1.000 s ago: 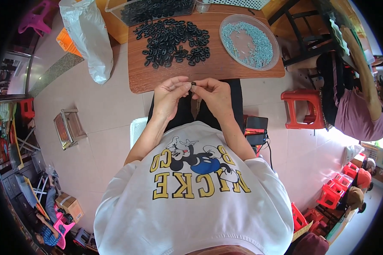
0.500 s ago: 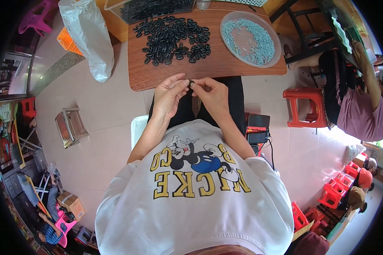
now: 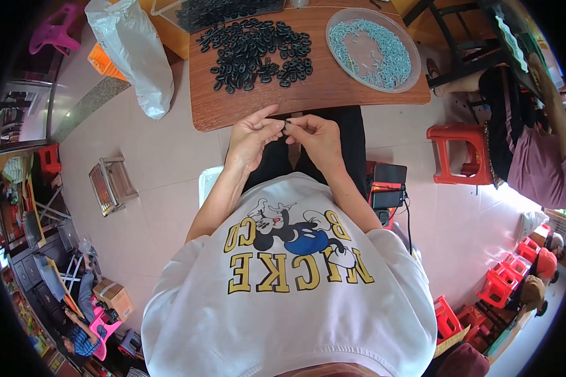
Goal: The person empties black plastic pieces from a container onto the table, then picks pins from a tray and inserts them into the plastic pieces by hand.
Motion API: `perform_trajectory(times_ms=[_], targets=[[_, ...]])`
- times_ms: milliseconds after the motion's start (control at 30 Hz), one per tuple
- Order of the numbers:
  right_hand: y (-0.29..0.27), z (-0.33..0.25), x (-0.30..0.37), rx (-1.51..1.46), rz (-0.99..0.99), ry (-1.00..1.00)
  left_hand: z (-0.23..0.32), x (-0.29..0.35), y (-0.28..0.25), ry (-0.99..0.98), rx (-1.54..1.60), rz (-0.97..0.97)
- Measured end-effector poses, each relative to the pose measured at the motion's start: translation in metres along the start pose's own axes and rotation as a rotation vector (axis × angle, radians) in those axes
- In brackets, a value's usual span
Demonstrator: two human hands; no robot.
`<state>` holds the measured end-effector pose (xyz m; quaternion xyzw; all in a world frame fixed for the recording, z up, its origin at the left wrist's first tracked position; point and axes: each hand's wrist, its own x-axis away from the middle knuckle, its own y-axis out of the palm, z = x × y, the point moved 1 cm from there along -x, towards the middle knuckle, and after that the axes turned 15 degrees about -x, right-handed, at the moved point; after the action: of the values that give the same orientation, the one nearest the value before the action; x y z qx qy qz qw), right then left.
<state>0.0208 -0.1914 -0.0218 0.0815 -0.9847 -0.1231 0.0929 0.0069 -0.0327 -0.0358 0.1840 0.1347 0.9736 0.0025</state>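
Just off the table's near edge, above my lap, my left hand (image 3: 250,141) and my right hand (image 3: 319,141) meet at the fingertips. Both pinch one small black part (image 3: 287,125), largely covered by the fingers. Its exact shape is too small to make out. Beyond them, on the brown wooden table (image 3: 245,112), lies a loose pile of black oval pieces with holes (image 3: 248,55). To its right stands a round clear tray (image 3: 363,58) holding many small light-blue metal pieces, like screws (image 3: 391,70).
A clear bin (image 3: 163,9) of more black pieces is at the table's far left. A white sack (image 3: 132,56) stands left of the table. On the right are a red stool (image 3: 457,154) and a seated person (image 3: 534,163). Dark devices with a cable (image 3: 388,185) sit beside my right leg.
The view has shifted slightly, and the table and tray appear a little higher. My hands stay together on the small black part, with only slight finger movement.
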Motion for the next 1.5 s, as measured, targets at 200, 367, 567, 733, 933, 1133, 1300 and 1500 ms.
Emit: perform_trajectory(times_ms=[200,367,567,733,933,1133,1300,1500], targets=[[-0.013,0.001,-0.004,-0.119,0.036,-0.006,0.007,-0.005,0.004,0.008,0.010,0.082],[-0.025,0.000,-0.005,-0.244,0.068,-0.029,0.034,-0.019,0.015,0.486,-0.951,0.354],[-0.032,-0.002,-0.006,-0.250,0.082,-0.036,0.032,-0.050,0.023,0.890,-1.385,0.352],[-0.034,-0.002,-0.004,-0.277,0.068,-0.040,0.028,-0.049,0.019,0.895,-1.438,0.322],[-0.024,-0.004,-0.011,-0.316,0.010,-0.010,0.017,-0.039,0.006,1.004,-1.364,0.310],[-0.015,-0.008,-0.020,-0.294,-0.003,0.003,0.011,-0.026,0.013,0.768,-1.075,0.423],[-0.012,-0.006,-0.021,-0.170,0.033,-0.093,0.008,-0.014,0.014,0.097,0.096,0.128],[-0.009,-0.010,-0.016,-0.137,0.033,-0.116,0.013,-0.006,0.016,0.087,0.175,0.088]])
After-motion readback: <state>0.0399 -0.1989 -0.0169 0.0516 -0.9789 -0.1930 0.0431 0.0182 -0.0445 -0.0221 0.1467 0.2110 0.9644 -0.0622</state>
